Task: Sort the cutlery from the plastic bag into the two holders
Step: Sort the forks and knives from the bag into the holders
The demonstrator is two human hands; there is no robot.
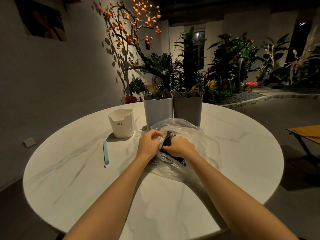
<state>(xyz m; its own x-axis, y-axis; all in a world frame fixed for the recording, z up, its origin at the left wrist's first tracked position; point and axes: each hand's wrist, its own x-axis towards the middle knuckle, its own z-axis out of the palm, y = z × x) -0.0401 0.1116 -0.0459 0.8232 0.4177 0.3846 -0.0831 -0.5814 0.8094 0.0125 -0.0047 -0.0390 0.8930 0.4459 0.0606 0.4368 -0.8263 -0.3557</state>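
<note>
Table (pixel 69 170) bears plastic bag (pixel 199 135), right hand (pixel 180 144) inside.

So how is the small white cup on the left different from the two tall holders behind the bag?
The white cup is shorter than the pale holder and the darker grey holder. No cutlery shows above the cup's rim, while both holders show dark cutlery at the top. The cup stands apart; the holders stand side by side. All three stand upright on the round table.
</note>
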